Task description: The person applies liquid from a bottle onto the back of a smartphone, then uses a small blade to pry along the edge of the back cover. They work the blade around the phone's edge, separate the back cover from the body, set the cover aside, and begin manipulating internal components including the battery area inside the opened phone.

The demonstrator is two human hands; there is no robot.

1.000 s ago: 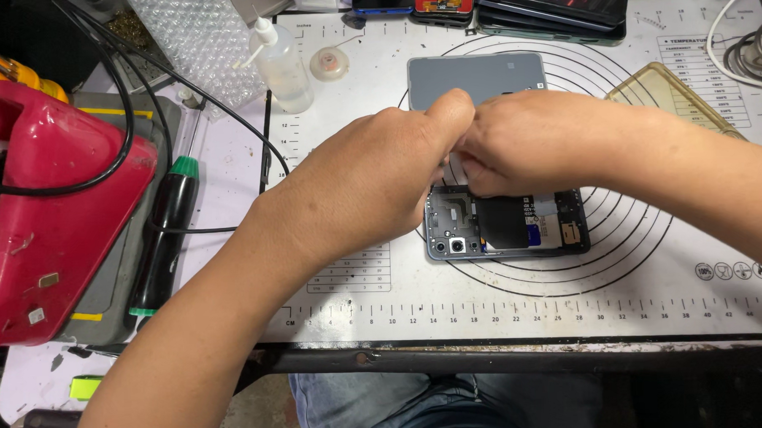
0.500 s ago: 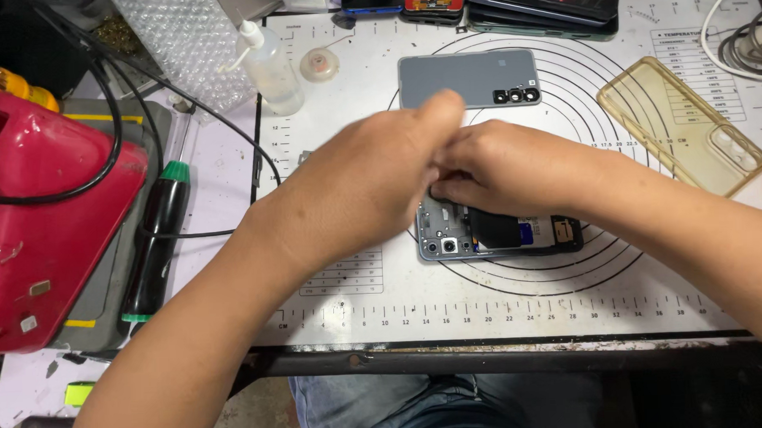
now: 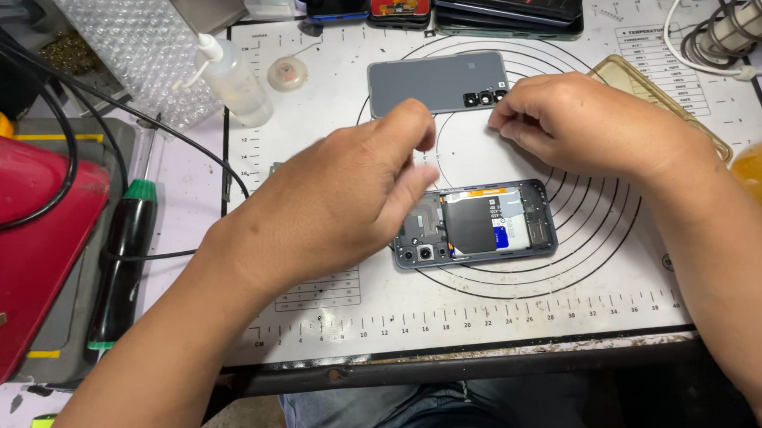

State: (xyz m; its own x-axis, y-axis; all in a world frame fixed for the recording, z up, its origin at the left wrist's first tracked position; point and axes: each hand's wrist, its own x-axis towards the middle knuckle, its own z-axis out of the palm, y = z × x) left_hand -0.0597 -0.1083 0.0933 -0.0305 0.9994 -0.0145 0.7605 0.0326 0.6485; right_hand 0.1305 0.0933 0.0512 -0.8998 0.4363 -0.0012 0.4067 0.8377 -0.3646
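Your left hand [image 3: 338, 199] hovers over the left end of the opened phone [image 3: 474, 223], which lies flat near the middle of the white work mat [image 3: 519, 310], with its camera end toward you on the left. The fingers are curled and pinched together, but I cannot tell if something small is held between them — the fingertips hide this. Your right hand [image 3: 589, 126] rests further back on the mat, loosely clenched, its fingertips touching or almost touching the camera corner of the grey back cover [image 3: 440, 84]. This cover lies apart from the phone, behind it.

The phone without its cover is probably light but delicate. Inside you can see a dark coil sheet, a label and the small camera modules; such parts are thin and they bend or tear easily. I think it is better to take the phone by its long metal edges, not by pressing on the inner surface. The frame is stiff, so it should not flex if you lift it from both sides.

The back cover looks thin and smooth, maybe slippery on the mat. Take it by the edges too, and keep your fingers away from the camera ring.

Near the left edge a plastic squeeze bottle [image 3: 233, 76] stands, and a black screwdriver with a green collar [image 3: 125, 248] lies beside the red tool case [image 3: 28, 252].
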